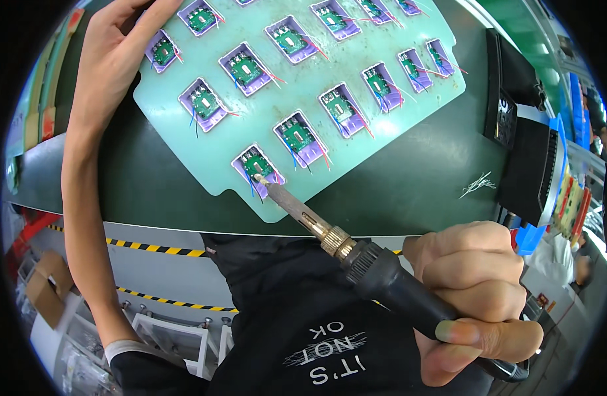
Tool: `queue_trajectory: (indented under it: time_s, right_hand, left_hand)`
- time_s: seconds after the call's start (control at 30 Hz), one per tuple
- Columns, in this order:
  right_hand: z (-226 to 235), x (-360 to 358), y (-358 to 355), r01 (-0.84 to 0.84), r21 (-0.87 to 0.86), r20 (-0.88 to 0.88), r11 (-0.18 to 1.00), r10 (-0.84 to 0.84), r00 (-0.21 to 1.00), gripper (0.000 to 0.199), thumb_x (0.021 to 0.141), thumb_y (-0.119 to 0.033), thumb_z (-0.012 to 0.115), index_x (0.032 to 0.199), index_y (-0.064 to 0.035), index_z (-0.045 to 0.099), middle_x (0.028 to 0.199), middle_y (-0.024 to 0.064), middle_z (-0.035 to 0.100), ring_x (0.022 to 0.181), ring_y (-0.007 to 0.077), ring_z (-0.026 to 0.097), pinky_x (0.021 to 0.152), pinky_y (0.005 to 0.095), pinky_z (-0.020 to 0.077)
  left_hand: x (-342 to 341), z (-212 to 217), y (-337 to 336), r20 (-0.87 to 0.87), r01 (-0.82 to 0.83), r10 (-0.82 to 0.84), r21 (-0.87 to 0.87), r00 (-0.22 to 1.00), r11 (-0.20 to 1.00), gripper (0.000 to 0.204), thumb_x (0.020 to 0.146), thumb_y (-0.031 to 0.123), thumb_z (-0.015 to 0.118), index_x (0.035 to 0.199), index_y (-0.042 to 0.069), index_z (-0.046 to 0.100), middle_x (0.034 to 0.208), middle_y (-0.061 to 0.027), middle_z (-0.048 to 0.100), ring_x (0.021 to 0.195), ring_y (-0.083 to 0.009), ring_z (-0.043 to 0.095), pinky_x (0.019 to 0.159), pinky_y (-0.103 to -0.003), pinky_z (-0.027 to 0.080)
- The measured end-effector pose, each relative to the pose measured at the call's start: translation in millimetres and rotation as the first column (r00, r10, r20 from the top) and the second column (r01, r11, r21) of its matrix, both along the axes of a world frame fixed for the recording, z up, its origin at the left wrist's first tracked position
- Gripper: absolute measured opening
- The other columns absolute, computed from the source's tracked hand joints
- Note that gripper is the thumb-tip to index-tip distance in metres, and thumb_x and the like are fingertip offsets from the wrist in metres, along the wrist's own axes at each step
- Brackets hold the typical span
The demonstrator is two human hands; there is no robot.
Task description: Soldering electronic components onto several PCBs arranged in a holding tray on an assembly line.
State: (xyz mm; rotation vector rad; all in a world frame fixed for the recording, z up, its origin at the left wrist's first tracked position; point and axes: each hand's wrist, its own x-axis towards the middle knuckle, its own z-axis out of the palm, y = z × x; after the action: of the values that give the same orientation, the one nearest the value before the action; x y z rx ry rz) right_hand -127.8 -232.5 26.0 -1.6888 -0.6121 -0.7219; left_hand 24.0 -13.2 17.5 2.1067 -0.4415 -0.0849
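Note:
My right hand (482, 290) is wrapped round the black handle of a soldering iron (389, 284). The iron slants up to the left, its tip at the green circuit board (255, 163) in the tray's nearest purple housing (275, 177). Red, blue and white wires stick out of that housing. At the upper left, my left hand (118, 49) holds the edge of a pale green tray (184, 162); its fingertips run out of the picture. Rows of similar purple housings with boards and wires sit in the tray, such as the housing (310, 153) just beyond.
The tray lies tilted on a dark green work surface (396, 204). A small pile of white wire scraps (478, 185) lies to the right. Beyond it stand a black box-shaped device (528, 171) and a blue holder (530, 239). A cardboard box (49, 287) is low at the left.

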Motion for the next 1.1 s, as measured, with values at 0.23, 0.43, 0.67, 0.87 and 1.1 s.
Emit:
queue_trajectory:
  time_s: [0.23,0.43,0.67,0.87,1.1]
  right_hand:
    - [0.1,1.2,-2.5,-0.100,0.039,-0.028,0.994,0.101,0.995,0.029,0.089,-0.030,0.053,0.083,-0.0058,0.039,0.053,0.0028,0.040,0.035,0.0122,0.040,0.030,0.0246,0.0297]
    - [1.7,-0.9,0.2,0.011,0.003,0.001,1.000,-0.011,1.000,0.029,0.089,-0.032,0.052,0.083,-0.0057,0.041,0.052,0.0023,0.038,0.034,0.0134,0.038,0.035,0.0274,0.0301]
    - [14.7,0.0,-22.2,-0.002,0.053,-0.042,0.999,0.004,0.999,0.019,0.084,-0.025,0.042,0.080,-0.0064,0.041,0.052,0.0015,0.034,0.035,0.0115,0.032,0.040,0.0286,0.0285]
    - [23.3,3.3,-33.6,0.009,0.007,-0.088,1.000,-0.008,0.996,0.020,0.085,-0.026,0.042,0.083,-0.0067,0.040,0.050,0.0013,0.034,0.035,0.0112,0.031,0.039,0.0293,0.0280]
    - [20.1,1.8,-24.4,0.059,-0.035,-0.106,0.998,-0.062,0.992,0.022,0.086,-0.027,0.046,0.081,-0.0073,0.038,0.049,0.0021,0.035,0.039,0.0156,0.039,0.040,0.0290,0.0288]
  left_hand:
    - [-7.3,-3.1,4.5,0.010,0.069,-0.069,0.004,0.998,0.998,0.025,0.092,0.009,0.049,0.104,-0.010,0.059,0.094,-0.0078,0.057,0.083,-0.0110,0.054,0.073,-0.021,0.042]
    - [-6.7,-3.0,4.0,0.001,0.068,-0.068,0.024,0.998,0.997,0.025,0.092,0.009,0.048,0.104,-0.009,0.059,0.094,-0.0080,0.058,0.083,-0.0112,0.054,0.073,-0.021,0.042]
    - [-0.7,1.8,0.3,0.031,-0.008,0.007,0.032,0.999,0.999,0.024,0.091,0.009,0.048,0.103,-0.009,0.059,0.094,-0.0088,0.058,0.084,-0.0123,0.055,0.075,-0.023,0.042]
    - [5.7,-29.1,37.0,-0.001,0.122,-0.122,-0.004,0.993,0.993,0.030,0.093,0.017,0.050,0.115,-0.001,0.058,0.118,-0.0101,0.057,0.107,-0.0143,0.053,0.094,-0.021,0.038]
    - [3.9,-32.6,42.0,0.061,0.103,-0.105,0.034,0.993,0.994,0.030,0.093,0.016,0.049,0.115,-0.002,0.058,0.117,-0.0095,0.057,0.105,-0.0129,0.054,0.091,-0.022,0.040]
